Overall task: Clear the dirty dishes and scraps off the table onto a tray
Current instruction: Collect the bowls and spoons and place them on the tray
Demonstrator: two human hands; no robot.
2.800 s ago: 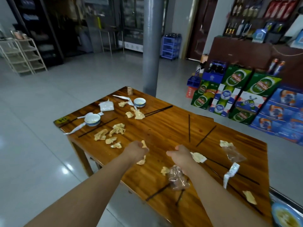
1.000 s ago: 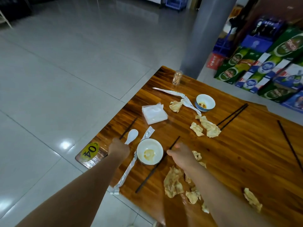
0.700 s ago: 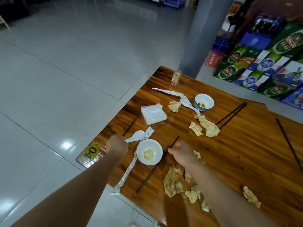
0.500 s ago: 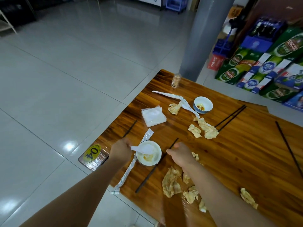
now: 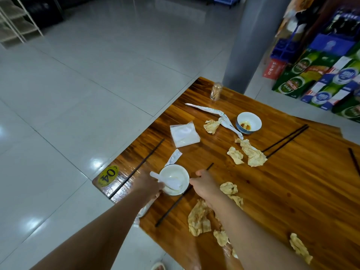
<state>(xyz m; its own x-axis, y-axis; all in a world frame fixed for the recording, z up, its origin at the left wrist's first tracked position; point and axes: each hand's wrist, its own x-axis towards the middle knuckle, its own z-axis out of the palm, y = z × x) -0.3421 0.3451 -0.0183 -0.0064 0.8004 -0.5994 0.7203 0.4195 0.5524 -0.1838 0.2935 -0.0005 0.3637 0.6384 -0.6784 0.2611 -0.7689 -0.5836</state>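
Observation:
A small white bowl point(image 5: 176, 173) stands near the corner of the wooden table point(image 5: 282, 188), and a white spoon point(image 5: 168, 180) lies across it. My left hand point(image 5: 148, 187) grips the bowl's near left rim. My right hand point(image 5: 204, 184) sits curled at the bowl's right side, over a black chopstick point(image 5: 171, 208); whether it holds anything is hidden. A second dirty bowl point(image 5: 249, 122) stands farther back. Crumpled yellowish tissues point(image 5: 198, 219) point(image 5: 253, 152) lie scattered about. No tray is in view.
A tissue packet point(image 5: 184, 134), paper wrappers point(image 5: 210, 111) and a toothpick jar point(image 5: 216, 91) sit toward the far corner. More chopsticks point(image 5: 138, 167) point(image 5: 284, 138) lie on the table. A grey pillar point(image 5: 251, 39) and stacked drink cartons point(image 5: 319, 78) stand behind.
My left hand picked the spoon up from beside the bowl, laid it in the bowl and now holds the bowl's rim. My right hand stayed by the chopstick.

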